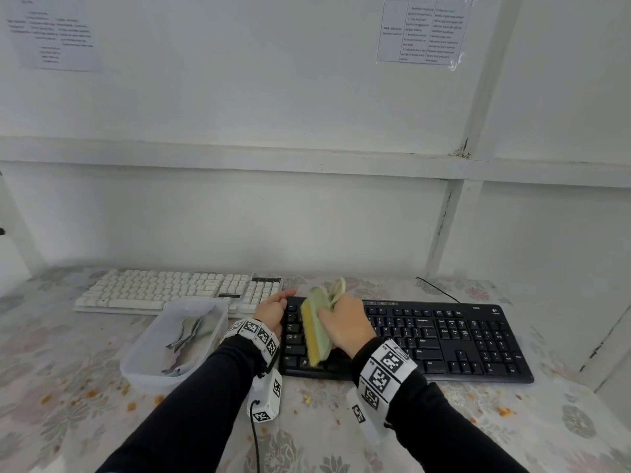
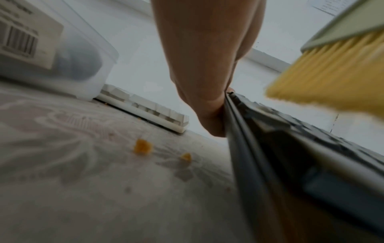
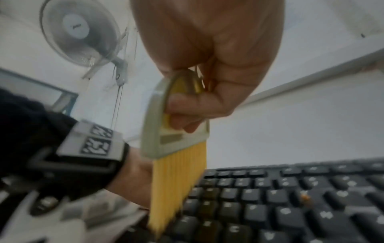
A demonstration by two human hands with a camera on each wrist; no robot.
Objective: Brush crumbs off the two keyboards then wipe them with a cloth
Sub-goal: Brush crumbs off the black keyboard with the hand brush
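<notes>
Right hand [image 1: 345, 324] holding brush [image 1: 317, 331], fingers wrapping around handle, yellow bristles touching left keys of black keyboard [image 1: 444, 339]. Left hand [image 1: 273, 310] gripping black keyboard's left edge. White keyboard [image 1: 177, 290] lying behind on bench [image 1: 68, 421]. Crumbs [image 2: 142, 148] sitting nearby.

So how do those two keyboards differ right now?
The black keyboard lies nearer the person, on the right; the white keyboard sits farther back, on the left. The black keyboard is being brushed: the right hand grips a brush over its keys while the left hand holds its end. The white keyboard is untouched, with a plastic tub before it. Both lie flat on the table.
</notes>
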